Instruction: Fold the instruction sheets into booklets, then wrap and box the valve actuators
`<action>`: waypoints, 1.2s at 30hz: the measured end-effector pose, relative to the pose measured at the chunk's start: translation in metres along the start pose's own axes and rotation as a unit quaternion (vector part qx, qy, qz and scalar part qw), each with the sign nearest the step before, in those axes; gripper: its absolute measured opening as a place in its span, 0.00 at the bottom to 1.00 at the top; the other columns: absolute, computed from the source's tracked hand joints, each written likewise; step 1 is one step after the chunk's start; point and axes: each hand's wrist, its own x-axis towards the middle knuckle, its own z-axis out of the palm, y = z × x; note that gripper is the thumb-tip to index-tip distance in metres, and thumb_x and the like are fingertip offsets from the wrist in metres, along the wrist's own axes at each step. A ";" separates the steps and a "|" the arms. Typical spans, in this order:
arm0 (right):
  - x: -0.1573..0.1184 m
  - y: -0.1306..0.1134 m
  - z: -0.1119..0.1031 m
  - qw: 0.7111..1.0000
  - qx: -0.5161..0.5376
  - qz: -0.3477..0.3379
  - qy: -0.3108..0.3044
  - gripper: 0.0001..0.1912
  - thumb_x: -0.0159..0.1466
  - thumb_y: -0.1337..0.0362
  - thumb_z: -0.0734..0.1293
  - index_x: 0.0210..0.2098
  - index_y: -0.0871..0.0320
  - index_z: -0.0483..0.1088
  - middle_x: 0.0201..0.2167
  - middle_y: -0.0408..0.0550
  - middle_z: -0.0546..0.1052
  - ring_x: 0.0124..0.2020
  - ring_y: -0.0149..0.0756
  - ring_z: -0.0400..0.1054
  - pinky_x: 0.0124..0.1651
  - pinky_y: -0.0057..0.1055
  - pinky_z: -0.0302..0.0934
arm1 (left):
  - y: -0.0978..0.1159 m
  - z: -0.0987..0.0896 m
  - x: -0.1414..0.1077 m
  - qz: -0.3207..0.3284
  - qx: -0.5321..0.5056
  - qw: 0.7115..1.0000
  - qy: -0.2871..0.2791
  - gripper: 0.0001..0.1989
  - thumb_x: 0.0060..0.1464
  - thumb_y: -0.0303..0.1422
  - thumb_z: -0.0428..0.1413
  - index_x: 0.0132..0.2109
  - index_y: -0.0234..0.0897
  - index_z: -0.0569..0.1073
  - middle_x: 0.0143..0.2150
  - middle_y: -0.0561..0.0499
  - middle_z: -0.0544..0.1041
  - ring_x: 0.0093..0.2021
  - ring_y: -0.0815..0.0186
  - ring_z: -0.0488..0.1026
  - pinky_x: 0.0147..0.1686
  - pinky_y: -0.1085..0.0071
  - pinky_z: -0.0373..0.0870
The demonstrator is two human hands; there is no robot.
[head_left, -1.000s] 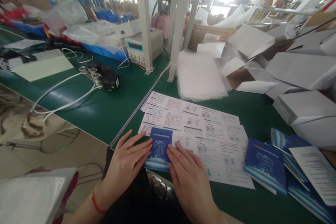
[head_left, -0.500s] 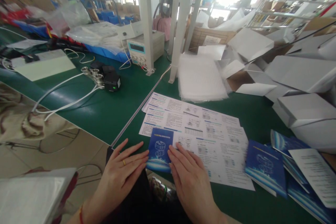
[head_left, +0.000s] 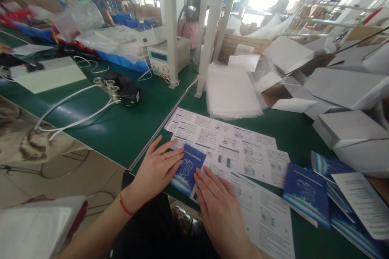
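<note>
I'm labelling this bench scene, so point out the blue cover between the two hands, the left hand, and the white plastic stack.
Blue cover [head_left: 189, 166], head view: middle of its printed front.
Left hand [head_left: 158, 170], head view: back of the hand.
White plastic stack [head_left: 232, 93], head view: its top face.

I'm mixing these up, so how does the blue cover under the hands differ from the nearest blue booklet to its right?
The left hand and right hand touch the blue cover; neither touches the blue booklet. The hands partly hide the cover; the booklet's front shows whole. Both are blue with a line drawing.
</note>
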 end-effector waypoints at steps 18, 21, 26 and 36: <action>0.000 0.002 -0.002 0.999 0.028 0.009 0.016 0.18 0.73 0.72 0.59 0.57 0.60 0.74 0.59 0.46 0.78 0.61 0.43 0.72 0.58 0.41 0.67 | 0.013 -0.012 -0.037 0.027 -0.008 1.000 0.007 0.15 0.68 0.24 0.52 0.57 0.35 0.77 0.56 0.44 0.82 0.59 0.57 0.78 0.65 0.51 0.70; 0.000 0.003 -0.003 0.999 0.037 0.013 0.008 0.19 0.73 0.73 0.59 0.58 0.60 0.74 0.58 0.47 0.79 0.61 0.43 0.72 0.57 0.42 0.68 | 0.022 -0.021 -0.057 0.006 -0.009 1.000 0.019 0.16 0.67 0.23 0.52 0.57 0.37 0.76 0.55 0.46 0.83 0.58 0.59 0.78 0.64 0.56 0.71; -0.001 0.003 -0.002 0.999 0.039 0.011 0.009 0.19 0.73 0.72 0.59 0.57 0.60 0.75 0.58 0.47 0.79 0.62 0.42 0.72 0.57 0.43 0.69 | 0.030 -0.036 -0.073 0.026 0.012 0.999 0.026 0.14 0.66 0.22 0.53 0.54 0.36 0.78 0.53 0.48 0.84 0.56 0.62 0.80 0.64 0.62 0.69; -0.002 0.007 -0.009 0.997 0.072 -0.010 0.012 0.18 0.70 0.74 0.61 0.55 0.59 0.75 0.56 0.48 0.80 0.61 0.43 0.73 0.60 0.43 0.69 | 0.046 -0.030 -0.054 0.032 -0.002 0.999 0.009 0.15 0.67 0.31 0.55 0.58 0.36 0.74 0.56 0.44 0.82 0.58 0.58 0.77 0.60 0.62 0.73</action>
